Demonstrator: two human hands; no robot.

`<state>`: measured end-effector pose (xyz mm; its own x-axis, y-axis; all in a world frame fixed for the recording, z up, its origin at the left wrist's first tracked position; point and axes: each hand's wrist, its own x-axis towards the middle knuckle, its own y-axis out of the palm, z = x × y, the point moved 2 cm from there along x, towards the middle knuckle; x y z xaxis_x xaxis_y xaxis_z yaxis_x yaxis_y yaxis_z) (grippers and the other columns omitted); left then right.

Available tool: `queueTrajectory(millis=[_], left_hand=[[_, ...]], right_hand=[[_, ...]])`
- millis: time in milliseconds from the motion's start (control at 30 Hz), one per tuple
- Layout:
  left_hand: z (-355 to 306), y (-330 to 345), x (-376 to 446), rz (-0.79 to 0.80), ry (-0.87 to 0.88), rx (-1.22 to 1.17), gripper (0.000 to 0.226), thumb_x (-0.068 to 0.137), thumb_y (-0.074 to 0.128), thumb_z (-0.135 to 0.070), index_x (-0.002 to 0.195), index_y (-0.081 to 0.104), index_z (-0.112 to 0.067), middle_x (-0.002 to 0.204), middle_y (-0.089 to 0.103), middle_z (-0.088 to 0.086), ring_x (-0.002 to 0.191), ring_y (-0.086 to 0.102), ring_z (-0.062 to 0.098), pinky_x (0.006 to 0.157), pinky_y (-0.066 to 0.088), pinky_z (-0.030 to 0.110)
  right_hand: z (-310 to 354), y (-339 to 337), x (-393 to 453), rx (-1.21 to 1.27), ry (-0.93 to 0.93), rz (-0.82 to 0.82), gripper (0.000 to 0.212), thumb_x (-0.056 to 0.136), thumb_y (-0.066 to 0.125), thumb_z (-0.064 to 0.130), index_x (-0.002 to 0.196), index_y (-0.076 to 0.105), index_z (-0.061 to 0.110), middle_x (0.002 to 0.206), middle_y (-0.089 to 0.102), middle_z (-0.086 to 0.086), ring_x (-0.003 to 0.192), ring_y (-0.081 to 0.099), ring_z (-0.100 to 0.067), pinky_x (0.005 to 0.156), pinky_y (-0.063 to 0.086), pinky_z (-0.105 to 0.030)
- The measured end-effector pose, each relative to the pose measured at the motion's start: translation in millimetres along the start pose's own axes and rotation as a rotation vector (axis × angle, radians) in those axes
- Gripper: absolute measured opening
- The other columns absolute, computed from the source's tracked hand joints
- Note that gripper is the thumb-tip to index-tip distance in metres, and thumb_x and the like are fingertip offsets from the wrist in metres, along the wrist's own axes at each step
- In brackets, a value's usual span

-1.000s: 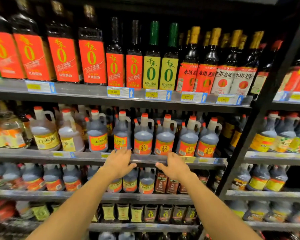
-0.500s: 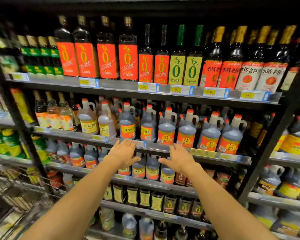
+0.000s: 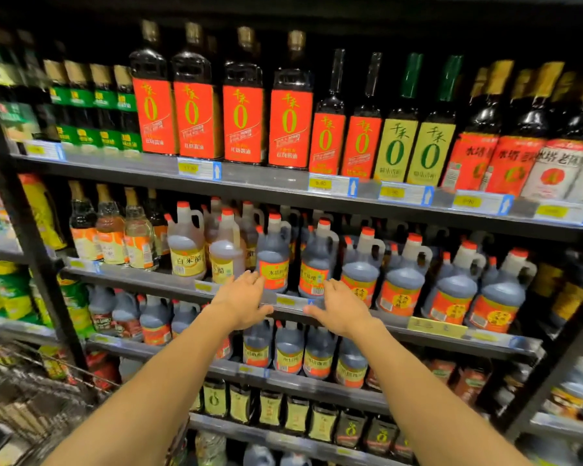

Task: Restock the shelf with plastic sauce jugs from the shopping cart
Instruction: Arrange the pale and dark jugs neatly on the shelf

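Dark plastic sauce jugs [image 3: 274,255] with red caps and orange labels stand in a row on the middle shelf [image 3: 169,280]. My left hand [image 3: 241,299] and my right hand [image 3: 342,306] are both stretched out in front of that shelf's edge, fingers relaxed and holding nothing. The left hand's fingertips are just below one jug's label; the right hand is just below the neighbouring jug [image 3: 315,265]. The wire shopping cart [image 3: 24,398] shows at the lower left, blurred.
Tall dark bottles with orange labels [image 3: 243,112] fill the top shelf. More jugs [image 3: 288,351] stand on the shelf below my hands, and small pouches [image 3: 297,413] lower down. A black upright post [image 3: 34,243] divides the shelving at left; green packets [image 3: 7,290] lie beyond it.
The view has swung to the left and the cart has come into sight. Both hands have drawn back slightly from the shelf edge and stay empty.
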<state>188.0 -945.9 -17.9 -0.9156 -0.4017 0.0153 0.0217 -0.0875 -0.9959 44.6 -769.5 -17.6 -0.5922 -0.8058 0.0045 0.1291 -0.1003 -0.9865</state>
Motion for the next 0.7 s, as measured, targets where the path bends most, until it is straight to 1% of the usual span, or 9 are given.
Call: queueTrajectory(millis=[67,167,233,300,367,433,500,600,700], left_hand=[[13.4,3.1,16.1,-0.016,0.014,-0.020,0.081,0.102,0.041,-0.059,0.161,0.016,-0.009,0.167,0.021,0.011,0.155,0.016,0.028,0.124,0.020,0.046],[25.1,12.1,36.8,-0.097,0.010,-0.191,0.073,0.100,0.050,-0.056,0.154,0.031,-0.010,0.154,0.041,0.011,0.143,0.038,0.029,0.112,0.036,0.042],[25.6,19.5,49.5,-0.154,-0.029,-0.534,0.062,0.097,0.060,-0.050,0.145,0.042,-0.015,0.139,0.055,0.009,0.130,0.051,0.029,0.101,0.045,0.039],[21.9,25.4,60.9,-0.221,-0.128,-0.903,0.057,0.094,0.067,-0.049,0.137,0.050,-0.016,0.126,0.063,0.004,0.120,0.059,0.028,0.090,0.047,0.035],[16.8,28.4,70.2,-0.243,-0.256,-1.141,0.069,0.092,0.067,-0.055,0.143,0.045,-0.012,0.133,0.060,0.006,0.127,0.057,0.031,0.093,0.045,0.035],[13.0,31.4,81.2,-0.247,-0.348,-1.252,0.090,0.091,0.064,-0.061,0.154,0.031,-0.006,0.153,0.045,0.014,0.140,0.045,0.036,0.109,0.041,0.043],[10.3,32.0,91.1,-0.273,-0.405,-1.329,0.100,0.088,0.064,-0.065,0.157,0.024,-0.004,0.160,0.036,0.017,0.144,0.039,0.036,0.115,0.036,0.048],[7.5,31.9,103.9,-0.320,-0.487,-1.406,0.104,0.085,0.067,-0.066,0.156,0.024,-0.003,0.159,0.037,0.017,0.143,0.040,0.037,0.113,0.036,0.047],[5.0,33.6,115.1,-0.368,-0.536,-1.445,0.095,0.080,0.071,-0.067,0.142,0.038,-0.002,0.149,0.048,0.017,0.135,0.048,0.036,0.101,0.042,0.042]], right_hand=[[4.4,1.6,15.3,0.065,0.045,-0.026,0.093,0.100,0.046,0.062,0.161,0.010,0.003,0.170,0.013,-0.014,0.156,0.015,-0.028,0.124,0.024,-0.041],[11.9,9.1,32.9,0.277,0.145,-0.114,0.096,0.100,0.050,0.059,0.161,0.002,0.002,0.170,0.011,-0.014,0.156,0.016,-0.029,0.123,0.025,-0.040],[16.4,15.5,42.0,0.470,0.250,-0.202,0.101,0.098,0.055,0.058,0.161,0.001,0.002,0.170,0.012,-0.014,0.155,0.019,-0.031,0.121,0.028,-0.043],[18.8,21.7,51.6,0.630,0.345,-0.288,0.103,0.096,0.059,0.058,0.162,0.003,0.002,0.169,0.017,-0.015,0.153,0.024,-0.033,0.119,0.030,-0.044],[20.5,25.1,62.1,0.765,0.422,-0.355,0.103,0.095,0.060,0.058,0.162,0.005,0.003,0.168,0.019,-0.015,0.152,0.026,-0.033,0.120,0.030,-0.045],[22.1,26.3,71.8,0.884,0.489,-0.436,0.102,0.094,0.062,0.058,0.161,0.008,0.003,0.168,0.020,-0.015,0.153,0.025,-0.033,0.121,0.029,-0.045],[23.7,28.8,80.4,0.982,0.540,-0.521,0.103,0.093,0.064,0.058,0.161,0.009,0.003,0.167,0.022,-0.015,0.152,0.027,-0.034,0.121,0.030,-0.046],[23.0,34.9,92.0,1.040,0.577,-0.579,0.107,0.092,0.063,0.060,0.161,0.006,0.002,0.168,0.020,-0.015,0.153,0.026,-0.035,0.121,0.030,-0.048],[19.6,40.7,104.5,1.070,0.592,-0.619,0.101,0.093,0.061,0.059,0.159,0.013,-0.001,0.164,0.028,-0.018,0.150,0.031,-0.034,0.116,0.033,-0.043]])
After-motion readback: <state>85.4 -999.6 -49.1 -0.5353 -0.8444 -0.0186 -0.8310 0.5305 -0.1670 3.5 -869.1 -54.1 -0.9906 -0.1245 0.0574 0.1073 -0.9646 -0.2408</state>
